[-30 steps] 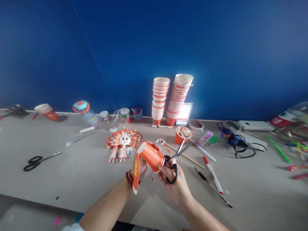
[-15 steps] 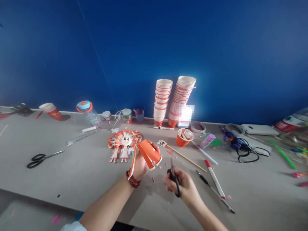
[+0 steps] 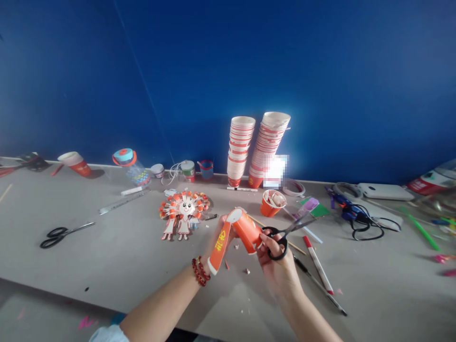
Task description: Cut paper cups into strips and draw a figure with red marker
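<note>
An orange paper cup (image 3: 247, 230), cut so that a long strip with yellow lettering folds out to the left, is held in my left hand (image 3: 221, 240). My left fingers are mostly hidden behind the cup. My right hand (image 3: 278, 266) has black-handled scissors (image 3: 285, 235) hooked on its fingers, blades pointing up and right. Its fingertips also touch the cup's right edge. Left of the cup lie paper dolls (image 3: 185, 213) with drawn faces and orange-white fringes. Small paper scraps (image 3: 247, 271) are scattered below the cup.
Two tall stacks of paper cups (image 3: 241, 147) stand against the blue wall. An orange cup of scraps (image 3: 272, 204), a red-capped marker (image 3: 318, 263) and a pen (image 3: 320, 285) are on the right. Other scissors (image 3: 64, 232) and a ruler (image 3: 121, 202) lie left, beside a bottle (image 3: 131, 168).
The cup has turned and moved right, its lettered strip now facing me. My right hand has come up to the cup's edge, and the scissors have swung to point right.
</note>
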A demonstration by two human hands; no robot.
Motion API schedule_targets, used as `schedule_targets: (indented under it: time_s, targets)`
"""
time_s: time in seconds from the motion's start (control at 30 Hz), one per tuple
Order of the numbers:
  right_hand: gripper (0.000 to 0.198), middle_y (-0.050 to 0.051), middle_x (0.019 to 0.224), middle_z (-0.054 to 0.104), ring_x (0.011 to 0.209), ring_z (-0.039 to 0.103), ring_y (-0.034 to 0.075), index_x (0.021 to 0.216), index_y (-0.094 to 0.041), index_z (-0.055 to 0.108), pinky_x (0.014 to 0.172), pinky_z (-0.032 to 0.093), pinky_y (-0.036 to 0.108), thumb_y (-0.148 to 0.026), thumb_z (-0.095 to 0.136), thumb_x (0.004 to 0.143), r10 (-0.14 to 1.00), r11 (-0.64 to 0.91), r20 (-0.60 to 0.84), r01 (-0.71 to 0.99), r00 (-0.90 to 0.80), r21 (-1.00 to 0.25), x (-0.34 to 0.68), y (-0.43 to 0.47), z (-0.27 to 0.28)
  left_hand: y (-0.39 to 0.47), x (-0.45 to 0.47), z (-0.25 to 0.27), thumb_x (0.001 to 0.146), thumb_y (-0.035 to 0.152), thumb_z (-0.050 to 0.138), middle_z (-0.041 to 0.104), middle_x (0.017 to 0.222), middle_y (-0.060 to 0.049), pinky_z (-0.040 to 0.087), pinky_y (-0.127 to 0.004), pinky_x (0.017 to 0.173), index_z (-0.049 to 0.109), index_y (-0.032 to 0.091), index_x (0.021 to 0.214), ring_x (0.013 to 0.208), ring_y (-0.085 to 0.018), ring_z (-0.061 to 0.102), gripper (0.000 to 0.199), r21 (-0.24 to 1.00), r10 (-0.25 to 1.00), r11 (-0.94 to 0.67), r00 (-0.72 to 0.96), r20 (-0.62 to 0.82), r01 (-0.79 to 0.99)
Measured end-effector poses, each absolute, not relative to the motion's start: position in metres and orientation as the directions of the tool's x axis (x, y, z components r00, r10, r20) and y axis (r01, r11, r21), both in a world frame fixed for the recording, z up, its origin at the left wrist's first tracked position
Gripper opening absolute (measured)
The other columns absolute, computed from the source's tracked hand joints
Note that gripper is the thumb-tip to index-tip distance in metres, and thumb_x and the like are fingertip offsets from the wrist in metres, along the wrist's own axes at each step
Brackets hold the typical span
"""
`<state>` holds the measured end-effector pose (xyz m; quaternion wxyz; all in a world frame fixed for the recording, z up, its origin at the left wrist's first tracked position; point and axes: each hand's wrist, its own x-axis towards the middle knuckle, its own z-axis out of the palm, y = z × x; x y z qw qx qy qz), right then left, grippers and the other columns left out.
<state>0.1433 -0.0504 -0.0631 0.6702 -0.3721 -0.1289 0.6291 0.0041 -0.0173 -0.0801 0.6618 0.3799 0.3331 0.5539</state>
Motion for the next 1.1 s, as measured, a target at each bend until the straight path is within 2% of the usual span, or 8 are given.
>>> schedule_targets:
  time_s: [0.1,0.2,0.4,0.47,0.6,0.8,1.0,1.1]
  targets:
    - [0.032,-0.007,0.064,0.057,0.049,0.052,0.004,0.076,-0.018,0.062,0.047,0.046,0.011,-0.019,0.089,0.058,0.946,0.013,-0.219,-0.702,0.24,-0.712,0.144,-0.048,-0.063,-0.02,0.006,-0.087,0.083,0.048,0.065,0.068,0.102,-0.01,0.052,-0.035,0.079,0.067,0.02,0.105,0.091,-0.024,0.064,0.036,0.949,0.967,-0.007,0.238,0.087,-0.316]
    - [0.034,-0.007,0.067,0.058,0.049,0.053,0.004,0.077,-0.018,0.062,0.049,0.047,0.013,-0.02,0.089,0.057,0.938,0.032,-0.218,-0.693,0.269,-0.72,0.143,-0.047,-0.065,-0.024,0.005,-0.094,0.088,0.05,0.058,0.068,0.1,-0.009,0.051,-0.036,0.081,0.067,0.021,0.106,0.09,-0.023,0.064,0.036,0.962,0.954,-0.062,0.268,0.136,-0.267]
    - [0.033,-0.006,0.068,0.061,0.051,0.055,0.006,0.078,-0.018,0.062,0.05,0.046,0.016,-0.023,0.088,0.058,0.934,0.075,-0.185,-0.676,0.304,-0.733,0.141,-0.05,-0.067,-0.032,0.012,-0.084,0.087,0.072,0.033,0.065,0.117,-0.015,0.048,-0.047,0.091,0.059,0.021,0.128,0.109,-0.032,0.059,0.07,0.865,0.871,0.008,0.429,0.241,-0.502]
    - [0.033,-0.006,0.065,0.061,0.052,0.056,0.007,0.08,-0.019,0.062,0.051,0.046,0.017,-0.024,0.087,0.06,0.937,0.087,-0.164,-0.658,0.31,-0.748,0.141,-0.05,-0.067,-0.035,0.014,-0.078,0.086,0.072,0.037,0.062,0.123,-0.015,0.046,-0.048,0.095,0.058,0.021,0.131,0.114,-0.033,0.056,0.071,0.859,0.846,0.018,0.465,0.26,-0.512]
    - [0.031,-0.006,0.061,0.061,0.052,0.056,0.009,0.082,-0.019,0.06,0.053,0.046,0.02,-0.025,0.085,0.064,0.938,0.126,-0.096,-0.586,0.333,-0.801,0.139,-0.051,-0.071,-0.036,0.011,-0.079,0.09,0.048,0.056,0.063,0.122,-0.011,0.043,-0.044,0.099,0.06,0.023,0.127,0.112,-0.029,0.058,0.045,0.892,0.883,-0.02,0.41,0.228,-0.452]
    - [0.028,-0.004,0.061,0.064,0.053,0.059,0.013,0.082,-0.019,0.058,0.052,0.046,0.023,-0.029,0.081,0.071,0.958,0.106,-0.031,-0.451,0.286,-0.886,0.135,-0.054,-0.076,-0.025,0.002,-0.087,0.086,0.039,0.065,0.068,0.102,-0.007,0.048,-0.031,0.081,0.065,0.019,0.109,0.085,-0.018,0.062,0.03,0.874,0.966,-0.005,0.223,0.129,-0.486]
    - [0.033,-0.004,0.054,0.062,0.046,0.054,0.012,0.079,-0.02,0.054,0.048,0.044,0.023,-0.035,0.082,0.07,0.972,0.055,-0.026,-0.333,0.234,-0.941,0.134,-0.057,-0.069,-0.022,0.001,-0.085,0.079,0.034,0.074,0.07,0.092,-0.004,0.049,-0.028,0.077,0.068,0.018,0.096,0.083,-0.016,0.063,0.025,0.846,0.994,0.039,0.11,0.023,-0.531]
    - [0.035,-0.002,0.054,0.061,0.043,0.052,0.012,0.076,-0.02,0.055,0.042,0.042,0.022,-0.041,0.082,0.069,0.991,-0.009,-0.041,-0.237,0.13,-0.971,0.137,-0.06,-0.066,-0.019,-0.001,-0.082,0.078,0.034,0.075,0.07,0.091,-0.003,0.051,-0.027,0.073,0.068,0.019,0.098,0.08,-0.016,0.064,0.026,0.834,0.998,0.034,0.064,0.002,-0.55]
